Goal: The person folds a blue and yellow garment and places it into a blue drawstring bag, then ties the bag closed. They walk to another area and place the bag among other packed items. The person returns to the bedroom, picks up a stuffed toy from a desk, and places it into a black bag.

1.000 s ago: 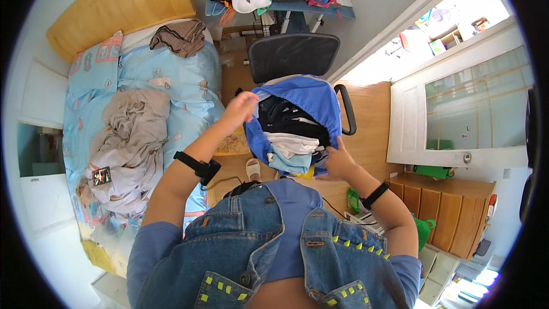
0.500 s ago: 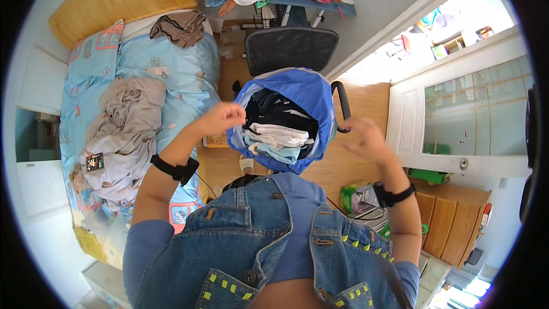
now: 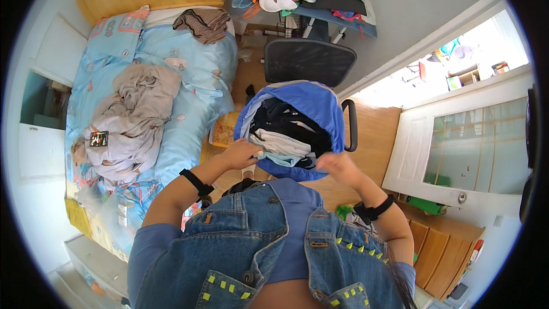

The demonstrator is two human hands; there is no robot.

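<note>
Blue bag (image 3: 317,100) gapes upward before chair backrest (image 3: 309,60), probably propped on hidden seat for easy reach. Black clothes (image 3: 277,115) and white cloth (image 3: 280,142) inside, likely kept from spilling by raised sides. Left hand (image 3: 243,153) at near-left rim, fingers curled; cannot tell if pinching. Right hand (image 3: 338,167) at near-right rim, blurred, grip unclear. Far: cluttered desk (image 3: 346,22). Left: bed (image 3: 197,88).

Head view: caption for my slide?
Bare left hand and right hand at an open blue fabric bag of black and white clothes.
</note>
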